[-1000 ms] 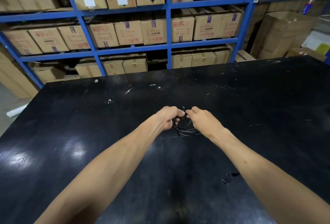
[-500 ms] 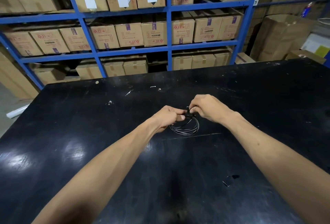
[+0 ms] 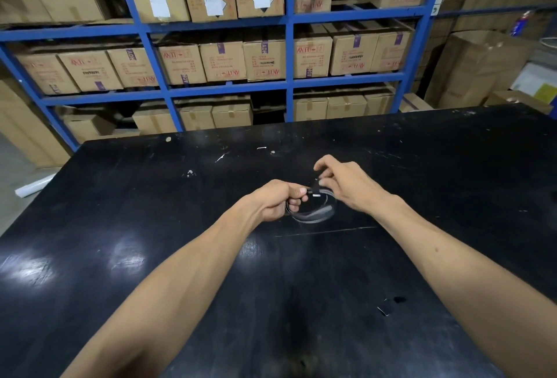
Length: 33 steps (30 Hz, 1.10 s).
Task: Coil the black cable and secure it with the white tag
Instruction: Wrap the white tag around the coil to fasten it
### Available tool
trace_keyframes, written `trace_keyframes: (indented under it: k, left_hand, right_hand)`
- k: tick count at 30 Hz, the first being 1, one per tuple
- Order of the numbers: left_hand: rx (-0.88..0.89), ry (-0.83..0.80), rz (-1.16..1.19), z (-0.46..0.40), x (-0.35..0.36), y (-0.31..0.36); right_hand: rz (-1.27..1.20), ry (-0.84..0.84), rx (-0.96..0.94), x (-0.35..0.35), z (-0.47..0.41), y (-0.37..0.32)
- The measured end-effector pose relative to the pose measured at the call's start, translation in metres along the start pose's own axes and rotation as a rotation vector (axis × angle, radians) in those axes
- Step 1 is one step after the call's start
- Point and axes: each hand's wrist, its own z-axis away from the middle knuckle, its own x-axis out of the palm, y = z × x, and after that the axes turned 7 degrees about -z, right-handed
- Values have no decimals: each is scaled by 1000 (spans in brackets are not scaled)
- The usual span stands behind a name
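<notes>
The black cable (image 3: 316, 214) is wound into a small coil just above the black table (image 3: 150, 226), near its middle. My left hand (image 3: 277, 198) is closed on the coil's left side, thumb on top. A small white tag (image 3: 316, 195) shows on the coil's upper edge between the two hands. My right hand (image 3: 346, 181) is at the coil's upper right, its thumb and fingertips pinching at the tag area, the index finger raised. How the tag sits around the strands is too small to tell.
Blue shelving (image 3: 289, 45) stacked with cardboard boxes (image 3: 223, 61) stands beyond the table's far edge. A small dark scrap (image 3: 388, 305) lies on the table near my right forearm. White specks (image 3: 190, 172) dot the far part of the table.
My right hand has lifted and moved farther back and right over the coil's upper edge, fingers spreading. The coil has tilted flatter. My left hand has kept its grip.
</notes>
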Motion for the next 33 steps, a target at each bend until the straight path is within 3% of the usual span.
trace_keyframes:
  k: [3,5,8,12,14,17,19,20,22,25,29,33]
  left_hand:
    - [-139,143,118,-5,-11,9]
    - [-217,205,190,-5,-19,14]
    - [-279,226,252,-2,-24,19]
    - [-327,207,339,2,-21,19]
    - [-328,210,310,4,-22,17]
    - [-304,238,-1,11,-19,19]
    - [-192,325,-412,14,-20,21]
    - [-100,353,-510,14,-22,23]
    - [-15,287,-375,15,-26,27]
    - [-117,177,-83,22,-32,31]
    - [-132,151,-120,28,-40,25]
    - [144,163,-370,26,-46,18]
  right_hand:
    - [215,81,-240,3,8,-4]
    - [346,-10,-376,9,16,-9]
    - [611,-69,-415,33,26,-7]
    - [572,152,-519,44,24,-7]
    - [601,122,-581,42,20,-6]
    - [597,8,-434,41,15,-9]
    - [403,-2,-244,39,11,-13]
    - [276,-17,-135,37,10,-16]
    - [9,-53,41,30,7,-18]
    - [-134,-46,132,20,3,-21]
    - [-99,-44,184,16,0,-21]
    - [-202,-86,274,21,-1,-19]
